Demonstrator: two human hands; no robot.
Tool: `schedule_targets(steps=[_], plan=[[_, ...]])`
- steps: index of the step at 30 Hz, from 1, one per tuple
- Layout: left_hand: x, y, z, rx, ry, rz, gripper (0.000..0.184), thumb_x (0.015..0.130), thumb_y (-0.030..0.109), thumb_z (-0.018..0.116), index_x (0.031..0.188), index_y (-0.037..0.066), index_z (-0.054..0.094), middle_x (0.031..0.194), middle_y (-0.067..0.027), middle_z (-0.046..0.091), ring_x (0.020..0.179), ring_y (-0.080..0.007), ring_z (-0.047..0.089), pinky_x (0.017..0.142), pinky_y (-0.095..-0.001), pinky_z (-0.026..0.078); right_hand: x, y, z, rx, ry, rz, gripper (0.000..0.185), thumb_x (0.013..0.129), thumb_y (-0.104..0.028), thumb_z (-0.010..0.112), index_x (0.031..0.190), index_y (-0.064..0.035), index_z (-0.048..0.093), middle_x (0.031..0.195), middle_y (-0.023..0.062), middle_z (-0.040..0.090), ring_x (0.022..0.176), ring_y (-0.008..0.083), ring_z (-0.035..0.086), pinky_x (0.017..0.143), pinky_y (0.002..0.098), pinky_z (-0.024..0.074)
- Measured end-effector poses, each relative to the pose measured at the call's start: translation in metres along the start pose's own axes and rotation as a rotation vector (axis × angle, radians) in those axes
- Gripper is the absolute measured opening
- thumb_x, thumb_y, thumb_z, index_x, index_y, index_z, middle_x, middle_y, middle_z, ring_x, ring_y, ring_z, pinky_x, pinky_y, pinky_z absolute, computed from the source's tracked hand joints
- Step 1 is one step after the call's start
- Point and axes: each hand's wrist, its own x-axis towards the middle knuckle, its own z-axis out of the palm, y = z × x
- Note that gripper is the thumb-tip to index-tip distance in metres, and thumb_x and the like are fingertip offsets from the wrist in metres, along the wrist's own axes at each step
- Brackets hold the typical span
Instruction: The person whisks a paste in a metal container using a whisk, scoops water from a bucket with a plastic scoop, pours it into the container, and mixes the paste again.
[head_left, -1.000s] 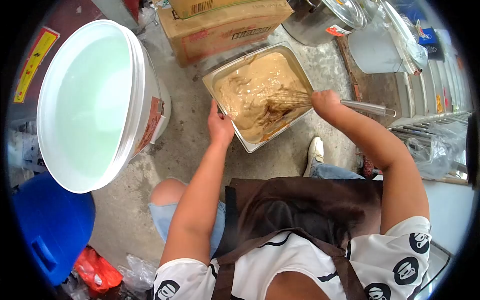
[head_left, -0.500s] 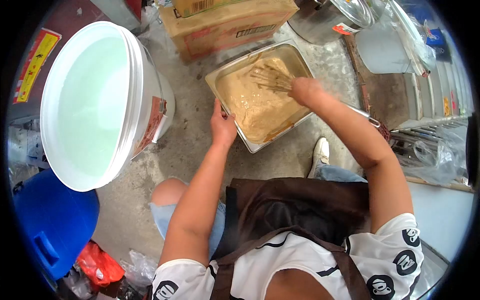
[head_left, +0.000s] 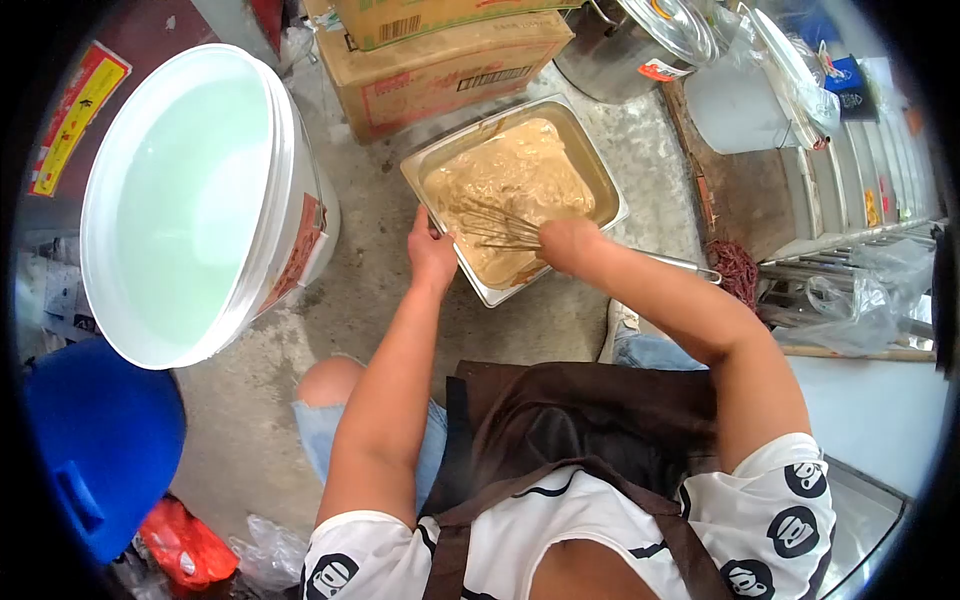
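Observation:
A rectangular metal pan [head_left: 612, 190] stands on the concrete floor before me, holding a thick tan batter [head_left: 545, 155]. My left hand [head_left: 432, 258] grips the pan's near left rim, thumb at the edge and fingers along the outer wall. In my right hand [head_left: 570, 245] is a wire whisk [head_left: 497, 226], its fingers closed round the handle. The whisk's wires lie in the batter near the pan's front left part, their tips coated. Its long metal handle sticks out to the right beneath my forearm.
A large white bucket [head_left: 290, 215] of pale liquid stands left, above a blue barrel [head_left: 110, 440]. Cardboard boxes [head_left: 440, 85] are stacked behind the pan. A steel pot [head_left: 600, 60] stands at back right. Shelving with plastic bags [head_left: 860, 305] lines the right side.
My right hand has drawn the whisk through the batter from the pan's back right toward its front left. My left hand keeps its hold on the rim.

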Motion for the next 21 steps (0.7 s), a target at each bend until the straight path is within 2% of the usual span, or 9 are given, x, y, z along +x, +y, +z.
schedule_targets(steps=[2,6,8,12,14,18,21], plan=[[0.000,-0.002,0.000,-0.008,0.012,0.001,0.067,0.072,-0.003,0.060,0.133,0.004,0.033,0.068,-0.0050,0.049,0.062,-0.0147,0.048,0.061,-0.0285,0.043,-0.013,0.003,0.001,0.002,-0.067,0.098,0.019,0.078,-0.013,0.051,0.087,-0.0074,0.066,0.090,0.0131,0.065,0.083,0.0264,0.063,0.068,0.0379,0.0509],[-0.003,0.002,-0.002,0.066,0.009,0.004,0.068,0.071,-0.002,0.060,0.133,0.004,0.032,0.067,-0.0051,0.050,0.061,-0.0152,0.049,0.060,-0.0287,0.043,-0.029,0.028,-0.001,-0.077,-0.122,0.078,0.018,0.077,-0.012,0.052,0.086,-0.0071,0.066,0.089,0.0124,0.065,0.083,0.0268,0.064,0.068,0.0370,0.0510],[-0.004,0.008,-0.004,0.101,0.010,-0.014,0.068,0.071,-0.001,0.060,0.133,0.004,0.032,0.066,-0.0053,0.050,0.061,-0.0155,0.049,0.060,-0.0290,0.043,-0.019,0.054,0.015,-0.112,-0.059,0.177,0.017,0.076,-0.011,0.052,0.085,-0.0075,0.067,0.088,0.0125,0.065,0.083,0.0278,0.063,0.068,0.0369,0.0512],[-0.003,0.006,-0.002,0.111,0.005,-0.007,0.068,0.072,0.000,0.060,0.134,0.005,0.031,0.067,-0.0052,0.051,0.061,-0.0158,0.050,0.060,-0.0297,0.043,-0.011,0.096,0.023,-0.169,0.017,0.238,0.016,0.079,-0.012,0.048,0.086,-0.0054,0.062,0.084,0.0140,0.065,0.079,0.0265,0.064,0.067,0.0358,0.0508],[-0.003,0.007,-0.002,0.123,0.011,-0.025,0.068,0.073,0.001,0.060,0.134,0.005,0.031,0.067,-0.0052,0.051,0.061,-0.0159,0.050,0.060,-0.0299,0.043,-0.005,0.111,0.025,-0.145,0.042,0.343,0.020,0.080,-0.012,0.047,0.091,-0.0060,0.063,0.091,0.0155,0.064,0.085,0.0296,0.063,0.067,0.0391,0.0515],[-0.007,0.013,-0.003,0.146,-0.001,-0.055,0.068,0.073,0.002,0.060,0.135,0.005,0.030,0.070,-0.0049,0.051,0.063,-0.0156,0.049,0.062,-0.0294,0.043,0.010,0.127,0.018,-0.132,0.102,0.416,0.020,0.082,-0.013,0.046,0.090,-0.0049,0.062,0.091,0.0165,0.064,0.086,0.0290,0.063,0.070,0.0387,0.0515],[-0.006,0.011,-0.003,0.119,-0.015,-0.060,0.069,0.074,0.002,0.060,0.135,0.005,0.029,0.072,-0.0051,0.050,0.064,-0.0155,0.049,0.063,-0.0289,0.043,0.021,0.122,0.005,-0.140,0.162,0.360,0.021,0.081,-0.014,0.047,0.089,-0.0040,0.063,0.089,0.0169,0.064,0.086,0.0284,0.063,0.070,0.0374,0.0513]])
